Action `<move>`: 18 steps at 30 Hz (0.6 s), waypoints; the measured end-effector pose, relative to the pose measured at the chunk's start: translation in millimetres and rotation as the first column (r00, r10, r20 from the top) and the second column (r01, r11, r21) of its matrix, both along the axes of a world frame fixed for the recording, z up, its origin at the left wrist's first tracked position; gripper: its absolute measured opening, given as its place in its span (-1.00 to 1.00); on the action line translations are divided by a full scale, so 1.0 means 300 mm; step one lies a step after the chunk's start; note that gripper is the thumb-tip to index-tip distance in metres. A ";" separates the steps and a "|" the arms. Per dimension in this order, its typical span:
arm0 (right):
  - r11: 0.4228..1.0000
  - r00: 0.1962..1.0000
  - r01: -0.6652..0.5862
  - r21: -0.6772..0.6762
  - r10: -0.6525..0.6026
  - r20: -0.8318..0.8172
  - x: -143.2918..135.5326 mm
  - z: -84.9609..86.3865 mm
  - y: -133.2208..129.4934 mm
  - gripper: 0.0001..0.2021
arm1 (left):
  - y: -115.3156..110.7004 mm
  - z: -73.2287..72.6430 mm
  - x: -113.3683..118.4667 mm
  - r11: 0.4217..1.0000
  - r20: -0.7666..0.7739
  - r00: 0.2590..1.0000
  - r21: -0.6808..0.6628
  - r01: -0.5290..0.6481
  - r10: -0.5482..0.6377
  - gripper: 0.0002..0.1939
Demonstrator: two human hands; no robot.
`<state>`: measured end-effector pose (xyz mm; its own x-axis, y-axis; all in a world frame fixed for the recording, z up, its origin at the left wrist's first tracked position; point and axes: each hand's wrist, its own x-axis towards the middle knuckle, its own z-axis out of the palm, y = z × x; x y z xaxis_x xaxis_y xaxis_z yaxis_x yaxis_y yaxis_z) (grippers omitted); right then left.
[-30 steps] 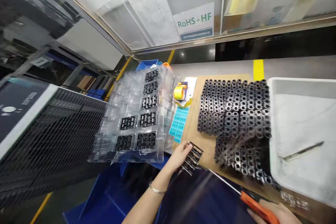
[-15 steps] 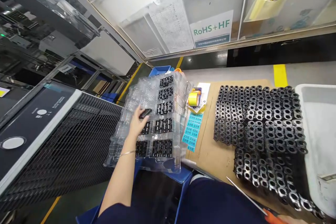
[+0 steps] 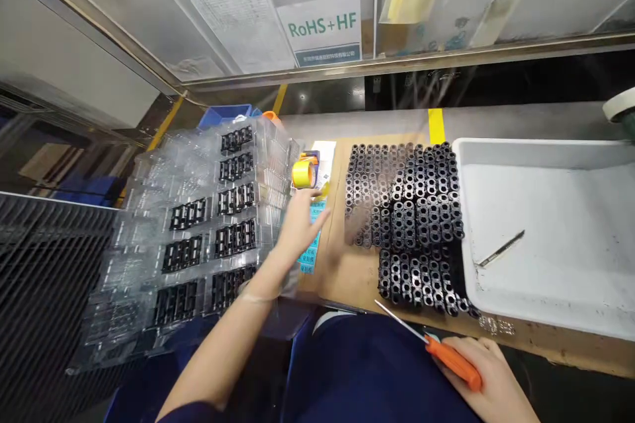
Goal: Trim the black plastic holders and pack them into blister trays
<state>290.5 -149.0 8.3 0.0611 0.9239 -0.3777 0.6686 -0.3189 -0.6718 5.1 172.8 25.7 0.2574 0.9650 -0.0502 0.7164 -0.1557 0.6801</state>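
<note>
My left hand (image 3: 299, 228) is over the cardboard's left side, thumb and fingers apart, with nothing visible in it. Close to its fingertips are a yellow tape roll (image 3: 303, 174) and blue printed labels (image 3: 308, 258). To its left lies a stack of clear plastic trays (image 3: 270, 178), whose top tray holds rows of black plastic parts (image 3: 235, 200). My right hand (image 3: 489, 370), low at the right, grips a screwdriver (image 3: 454, 360) by its orange handle, the shaft pointing up and left. Beyond the shaft, black ring-ended parts (image 3: 417, 205) stand packed in rows on cardboard (image 3: 330, 277).
A white bin (image 3: 555, 211) on the right holds a thin knife-like tool (image 3: 503, 248). A blue crate (image 3: 225, 114) sits behind the trays. A framed panel with a RoHS+HF sign (image 3: 322, 30) rises at the back. Dark ribbed equipment (image 3: 40, 264) is at far left.
My left hand has left the tray, where it held a black part, and moved right. That part is out of the hand. The view has swung right, bringing my right hand into fuller sight.
</note>
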 end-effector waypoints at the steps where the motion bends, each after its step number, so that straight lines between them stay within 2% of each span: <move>1: 1.000 1.000 0.019 0.004 -0.019 -0.004 -0.001 0.005 0.000 -0.64 | -0.001 -0.068 0.080 0.999 0.020 1.000 -0.042 -0.012 0.013 -0.59; 3: 0.999 0.999 0.030 0.019 -0.030 -0.012 0.007 0.004 -0.010 -0.64 | -0.007 -0.206 0.197 0.989 0.036 0.994 -0.116 -0.095 0.099 -0.51; 5: 1.000 1.000 0.014 0.021 -0.014 -0.018 0.027 -0.007 -0.029 -0.68 | -0.026 -0.320 0.253 0.965 0.043 0.978 -0.180 -0.193 0.203 -0.50; 6: 1.000 1.000 0.008 0.019 -0.008 -0.017 0.040 -0.013 -0.040 -0.71 | -0.039 -0.362 0.260 0.949 0.051 0.967 -0.214 -0.233 0.249 -0.52; 8: 1.000 1.000 0.002 0.016 -0.002 -0.020 0.062 -0.023 -0.063 -0.74 | -0.068 -0.413 0.246 0.914 0.081 0.944 -0.292 -0.283 0.319 -0.58; 10: 1.000 1.000 0.018 0.020 -0.017 -0.023 0.076 -0.031 -0.082 -0.75 | -0.090 -0.429 0.213 0.875 0.120 0.921 -0.379 -0.302 0.370 -0.60; 12: 0.999 0.999 0.039 0.026 -0.039 -0.005 0.081 -0.041 -0.094 -0.75 | -0.102 -0.424 0.177 0.833 0.145 0.899 -0.458 -0.309 0.413 -0.61; 18: 0.997 0.995 -0.079 0.025 0.078 0.064 0.082 -0.079 -0.067 -0.63 | -0.110 -0.365 0.109 0.740 0.076 0.870 -0.565 -0.365 0.487 -0.64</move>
